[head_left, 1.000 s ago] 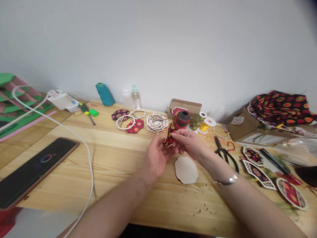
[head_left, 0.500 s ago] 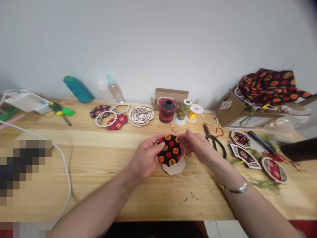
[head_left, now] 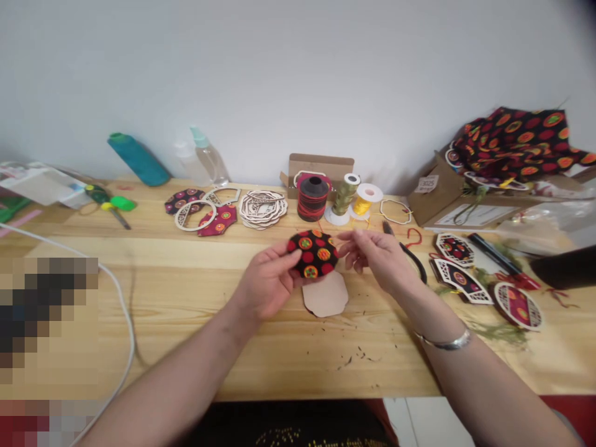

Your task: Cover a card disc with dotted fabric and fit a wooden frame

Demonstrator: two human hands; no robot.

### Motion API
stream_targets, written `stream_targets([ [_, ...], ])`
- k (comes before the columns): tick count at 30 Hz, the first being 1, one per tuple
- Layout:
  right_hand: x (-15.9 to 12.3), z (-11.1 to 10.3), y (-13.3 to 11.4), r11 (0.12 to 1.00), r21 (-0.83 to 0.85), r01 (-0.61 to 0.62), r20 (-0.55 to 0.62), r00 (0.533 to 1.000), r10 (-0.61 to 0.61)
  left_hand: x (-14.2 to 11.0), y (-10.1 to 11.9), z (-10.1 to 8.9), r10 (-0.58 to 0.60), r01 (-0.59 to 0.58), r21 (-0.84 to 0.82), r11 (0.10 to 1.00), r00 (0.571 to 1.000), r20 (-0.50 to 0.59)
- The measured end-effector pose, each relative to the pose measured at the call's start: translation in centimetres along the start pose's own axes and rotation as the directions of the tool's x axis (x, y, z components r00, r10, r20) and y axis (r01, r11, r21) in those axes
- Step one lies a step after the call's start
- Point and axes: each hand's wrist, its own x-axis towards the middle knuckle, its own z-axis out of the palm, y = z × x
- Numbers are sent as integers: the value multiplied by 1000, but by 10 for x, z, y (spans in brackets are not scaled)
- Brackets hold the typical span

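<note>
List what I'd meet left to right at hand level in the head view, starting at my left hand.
Left hand, roundish black fabric piece with red dots and orange flowers, right hand, black curved scissors handle, fan-shaped dark fabric ornament with pale border, oval maroon ornament, black cylindrical object.

soft, fairly bright light; slight blur; lower-left patch pixelated.

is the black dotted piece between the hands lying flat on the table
No, the left hand holds the black dotted piece up by its left edge, off the wooden table.
</note>
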Motion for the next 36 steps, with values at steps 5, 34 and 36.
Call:
stream_targets([
  [5, 2, -13, -2, 992, -125, 4, -36, 999, -9, 6, 15, -5, 219, -229, -44, 972, 962, -166],
  [34, 3, -7, 4, 990, 66, -126, 87, 989, 120, 5, -6, -9, -101, 111, -31, 993, 967, 233],
  [36, 3, -7, 3, 990, 63, -123, 91, 989, 117, 5, -5, -9, -103, 112, -27, 993, 969, 226],
])
